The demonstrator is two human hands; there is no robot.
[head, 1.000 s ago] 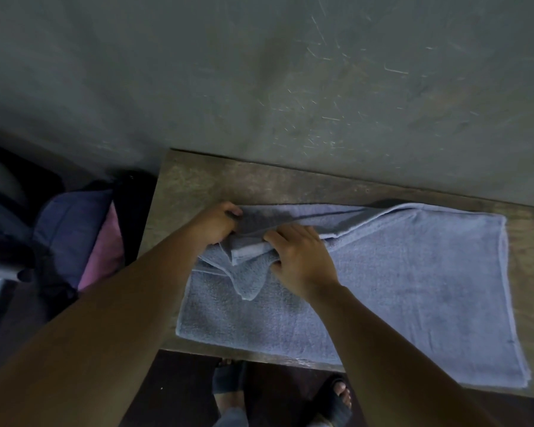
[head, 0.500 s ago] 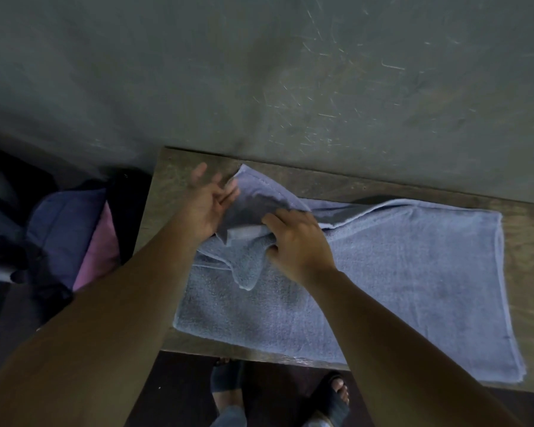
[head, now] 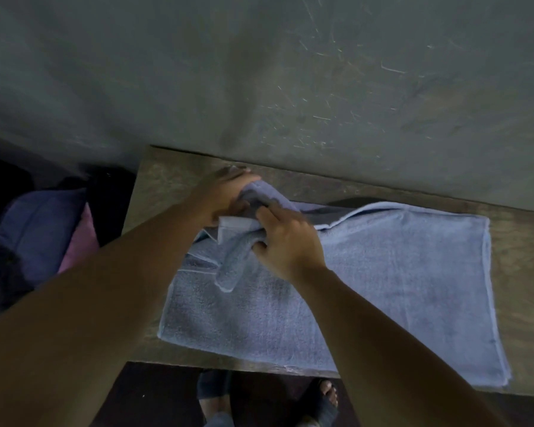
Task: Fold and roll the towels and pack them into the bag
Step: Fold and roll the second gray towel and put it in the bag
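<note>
Gripping the blue towel's (head: 383, 272) lifted far-left corner, left hand (head: 225, 195) and right hand (head: 285, 238) bunch it between them.

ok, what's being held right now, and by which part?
The left hand and right hand both grip the blue towel at its bunched far-left corner; the rest lies on the table.

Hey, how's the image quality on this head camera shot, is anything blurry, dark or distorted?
Head view: dim, flat light, no glare; motion blur smears the left hand, the right hand is slightly crisper; texture shows on the towel; blue and pink fabric at left sinks into shadow; wide-angle stretch swells the forearms at the bottom.
</note>
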